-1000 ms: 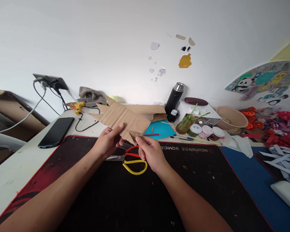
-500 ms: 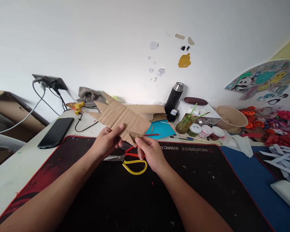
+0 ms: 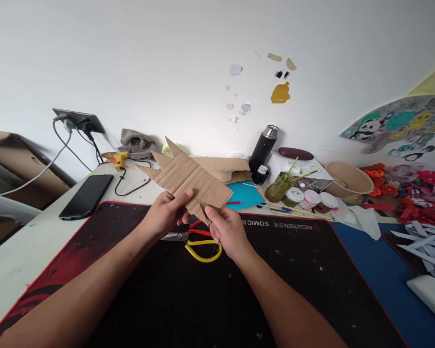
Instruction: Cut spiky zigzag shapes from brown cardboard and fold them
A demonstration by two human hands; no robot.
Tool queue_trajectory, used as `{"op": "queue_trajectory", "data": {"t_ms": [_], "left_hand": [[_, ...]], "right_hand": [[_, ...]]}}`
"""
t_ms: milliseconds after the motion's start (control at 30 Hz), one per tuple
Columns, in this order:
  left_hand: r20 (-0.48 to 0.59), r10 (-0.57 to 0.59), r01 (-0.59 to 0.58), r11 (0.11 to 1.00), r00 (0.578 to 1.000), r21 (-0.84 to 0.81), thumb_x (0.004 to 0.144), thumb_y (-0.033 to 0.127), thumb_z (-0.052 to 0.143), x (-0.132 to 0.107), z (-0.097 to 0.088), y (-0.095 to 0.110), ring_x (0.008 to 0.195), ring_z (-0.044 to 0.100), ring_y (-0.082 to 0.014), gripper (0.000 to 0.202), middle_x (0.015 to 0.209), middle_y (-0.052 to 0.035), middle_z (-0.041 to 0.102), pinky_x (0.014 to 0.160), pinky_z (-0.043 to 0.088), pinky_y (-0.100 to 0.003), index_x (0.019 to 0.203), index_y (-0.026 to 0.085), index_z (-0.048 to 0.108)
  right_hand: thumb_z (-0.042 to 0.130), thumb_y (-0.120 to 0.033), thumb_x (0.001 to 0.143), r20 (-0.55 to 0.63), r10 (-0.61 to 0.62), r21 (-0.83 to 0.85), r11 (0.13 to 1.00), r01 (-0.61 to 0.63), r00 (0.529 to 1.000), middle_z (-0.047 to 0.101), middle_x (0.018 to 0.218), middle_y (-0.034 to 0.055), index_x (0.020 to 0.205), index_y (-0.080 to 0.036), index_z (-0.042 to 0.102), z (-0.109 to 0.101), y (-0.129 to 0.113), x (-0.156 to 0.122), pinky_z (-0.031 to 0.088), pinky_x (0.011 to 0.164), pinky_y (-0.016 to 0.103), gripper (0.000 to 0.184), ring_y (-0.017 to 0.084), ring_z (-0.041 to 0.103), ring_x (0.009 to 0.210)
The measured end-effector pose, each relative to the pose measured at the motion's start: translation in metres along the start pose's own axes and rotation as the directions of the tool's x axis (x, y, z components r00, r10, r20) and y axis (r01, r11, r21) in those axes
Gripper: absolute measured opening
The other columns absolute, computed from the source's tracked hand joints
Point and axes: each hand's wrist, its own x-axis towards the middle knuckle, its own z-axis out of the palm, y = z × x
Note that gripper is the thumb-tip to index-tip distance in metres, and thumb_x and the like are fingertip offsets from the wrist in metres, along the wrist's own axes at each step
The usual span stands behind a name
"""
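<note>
The black desk mat (image 3: 311,270) bears upside-down white print reading SOMIC and NEUMEN.

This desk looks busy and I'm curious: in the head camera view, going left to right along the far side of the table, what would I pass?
Black phone → yellow glue gun → cardboard cut-out → black flask → jar of brushes → tan bowl.

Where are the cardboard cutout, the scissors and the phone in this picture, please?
cardboard cutout (image 3: 183,175), head view, on its flat corrugated middle.
scissors (image 3: 202,243), head view, on the yellow handle loop.
phone (image 3: 87,195), head view, on the middle of its dark screen.
</note>
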Motion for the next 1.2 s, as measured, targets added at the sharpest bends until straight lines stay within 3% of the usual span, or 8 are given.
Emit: {"op": "queue_trajectory", "data": {"t_ms": [233,400,500,633,767,1033,1200], "left_hand": [[0.005,-0.015,0.016,0.989,1.000,-0.146,0.071,0.063,0.090,0.000,0.005,0.004,0.032,0.041,-0.0072,0.054,0.040,0.0003,0.054,0.035,0.021,-0.020,0.058,0.018,0.065],[0.012,-0.017,0.018,0.994,1.000,-0.112,0.073,0.063,0.089,0.001,0.004,0.003,0.033,0.041,-0.0076,0.055,0.040,-0.0005,0.054,0.035,0.024,-0.020,0.057,0.017,0.064],[0.015,-0.017,0.018,0.996,1.000,-0.092,0.073,0.063,0.090,0.002,0.001,0.000,0.034,0.044,-0.0084,0.055,0.041,-0.0009,0.055,0.035,0.027,-0.020,0.060,0.016,0.066],[0.033,-0.006,0.009,0.993,0.999,-0.114,0.075,0.063,0.090,0.004,-0.003,-0.004,0.035,0.046,-0.0086,0.054,0.043,-0.0003,0.057,0.035,0.028,-0.020,0.062,0.016,0.067],[0.074,-0.013,0.022,0.992,0.997,-0.122,0.078,0.064,0.087,0.003,-0.004,-0.005,0.034,0.046,-0.0081,0.056,0.041,-0.0005,0.056,0.036,0.027,-0.019,0.060,0.015,0.066],[0.131,-0.028,0.045,0.991,0.991,-0.129,0.078,0.065,0.089,-0.001,0.003,-0.005,0.035,0.047,-0.0081,0.056,0.041,-0.0001,0.055,0.037,0.027,-0.018,0.061,0.015,0.067],[0.133,-0.030,0.046,0.991,0.991,-0.126,0.077,0.064,0.089,0.000,0.003,-0.008,0.036,0.047,-0.0077,0.056,0.042,-0.0001,0.056,0.037,0.027,-0.017,0.062,0.015,0.067]], "right_hand": [[0.070,-0.074,0.090,0.012,-0.025,0.000,1.000,0.025,1.000,0.040,0.040,-0.0084,0.067,-0.026,0.052,0.003,-0.003,-0.001,0.025,0.039,0.028,0.056,0.010,0.035,0.034],[0.070,-0.072,0.090,0.001,-0.010,0.002,1.000,0.010,1.000,0.039,0.040,-0.0083,0.063,-0.026,0.049,0.002,0.001,0.000,0.026,0.040,0.027,0.058,0.010,0.036,0.035],[0.072,-0.071,0.089,0.024,0.014,0.014,1.000,-0.014,1.000,0.043,0.042,-0.0073,0.062,-0.025,0.051,0.000,0.003,0.001,0.033,0.042,0.027,0.057,0.010,0.041,0.037],[0.076,-0.069,0.086,0.094,0.042,0.092,0.994,-0.050,0.995,0.059,0.053,-0.0039,0.075,-0.021,0.064,-0.003,0.000,0.001,0.047,0.050,0.027,0.050,0.013,0.055,0.045],[0.080,-0.067,0.084,0.126,0.033,0.154,0.987,-0.052,0.992,0.066,0.063,-0.0017,0.082,-0.018,0.070,-0.004,-0.004,0.002,0.052,0.052,0.028,0.050,0.014,0.062,0.049],[0.081,-0.060,0.086,0.111,-0.012,0.159,0.987,-0.006,0.994,0.074,0.078,0.0034,0.092,-0.017,0.078,-0.002,-0.004,0.001,0.055,0.052,0.029,0.044,0.014,0.062,0.054],[0.078,-0.058,0.087,0.051,0.002,0.097,0.995,-0.007,0.999,0.073,0.075,0.0038,0.089,-0.016,0.078,0.000,-0.004,-0.001,0.051,0.048,0.027,0.041,0.013,0.059,0.052]]}}
